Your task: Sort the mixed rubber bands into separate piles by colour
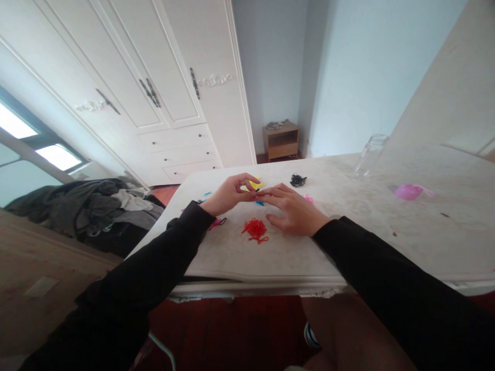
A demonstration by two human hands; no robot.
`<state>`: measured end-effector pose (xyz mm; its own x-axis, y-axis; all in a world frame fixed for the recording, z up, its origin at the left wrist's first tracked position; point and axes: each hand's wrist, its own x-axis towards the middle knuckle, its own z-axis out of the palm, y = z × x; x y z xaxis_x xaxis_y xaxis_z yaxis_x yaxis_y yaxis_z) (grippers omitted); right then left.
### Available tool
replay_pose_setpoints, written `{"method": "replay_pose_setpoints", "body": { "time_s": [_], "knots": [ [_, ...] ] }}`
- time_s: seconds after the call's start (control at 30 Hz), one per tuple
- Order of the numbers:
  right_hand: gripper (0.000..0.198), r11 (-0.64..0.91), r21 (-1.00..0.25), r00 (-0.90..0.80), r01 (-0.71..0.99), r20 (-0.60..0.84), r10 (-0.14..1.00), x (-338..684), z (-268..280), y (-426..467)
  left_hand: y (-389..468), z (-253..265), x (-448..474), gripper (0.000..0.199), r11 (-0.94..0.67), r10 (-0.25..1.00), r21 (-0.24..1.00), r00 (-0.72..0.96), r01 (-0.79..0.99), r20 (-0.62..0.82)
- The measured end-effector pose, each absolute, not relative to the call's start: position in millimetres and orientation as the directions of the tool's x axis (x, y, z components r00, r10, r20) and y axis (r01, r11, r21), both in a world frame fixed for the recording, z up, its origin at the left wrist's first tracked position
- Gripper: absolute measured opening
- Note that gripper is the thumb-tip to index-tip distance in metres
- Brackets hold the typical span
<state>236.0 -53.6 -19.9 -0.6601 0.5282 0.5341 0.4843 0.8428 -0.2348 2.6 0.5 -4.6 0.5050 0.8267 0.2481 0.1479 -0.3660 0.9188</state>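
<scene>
My left hand [231, 194] is over the table with thumb and index finger pinched together. At their tips shows a small black piece [257, 190], probably a black rubber band, too small to make out fully. My right hand [291, 207] meets these fingertips with its stretched fingers; its thumb is spread away near the table. Just below the hands lies a pile of red rubber bands [254, 228]. Partly hidden by my hands are yellow bands [257, 182], blue bands [259, 203] and pink bands [308, 198]. A black pile of bands [298, 180] sits behind my right hand.
On the white table [386, 242], a clear glass [369, 157] stands at the back right, with a pink balloon-like object [409, 192] nearer. By my left wrist are a pink and black item [217, 223] and small blue bits [208, 194]. Clothes [85, 206] are heaped left of the table.
</scene>
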Motion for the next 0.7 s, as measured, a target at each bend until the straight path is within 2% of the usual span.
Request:
{"method": "replay_pose_setpoints", "body": {
  "time_s": [0.17,0.37,0.57,0.7],
  "knots": [
    [0.048,0.848,-0.22,-0.67,0.482,0.532,0.518,236,-21,-53,2,-6,2,0.039,-0.349,0.834,0.924,0.502,0.159,0.228],
    [0.045,0.788,-0.199,-0.612,0.582,0.531,0.586,236,-22,-53,8,-5,0,0.043,-0.359,0.873,0.914,0.414,0.188,0.257],
    [0.051,0.763,-0.196,-0.57,0.616,0.558,0.603,237,-24,-49,30,-10,-10,0.04,-0.415,0.909,0.857,0.17,0.306,0.38],
    [0.048,0.765,-0.193,-0.559,0.614,0.578,0.595,238,-26,-47,46,-18,-8,0.03,-0.476,0.877,0.783,0.151,0.401,0.456]
  ]
}}
